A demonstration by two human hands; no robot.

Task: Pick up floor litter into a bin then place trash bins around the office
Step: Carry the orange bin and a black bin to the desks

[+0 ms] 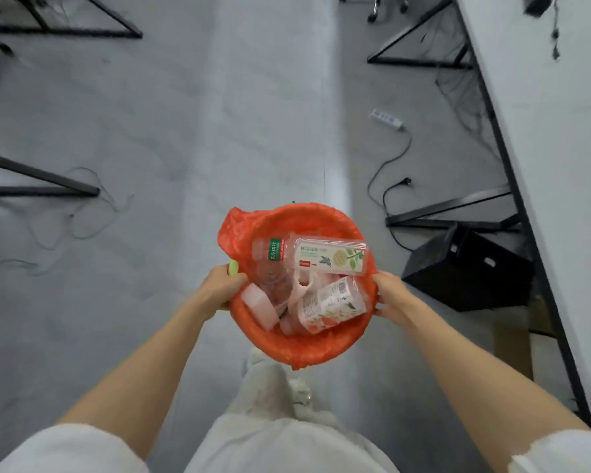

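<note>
I hold a round trash bin lined with an orange-red bag (287, 220) in front of me, above the grey floor. My left hand (224, 285) grips its left rim and my right hand (389, 297) grips its right rim. Inside lie several pieces of litter: a clear plastic bottle with a green label (273, 254), a labelled clear plastic box (331, 257), a second bottle with a floral label (331, 303), a pink lid-like piece (258, 305) and crumpled wrapping.
A white desk (553, 138) with black frame legs runs along the right. Under it stand a black box (468, 271) and cardboard, with a power strip (386, 118) and cables (393, 172) on the floor. More black desk legs (41, 186) and loose wires lie at the left.
</note>
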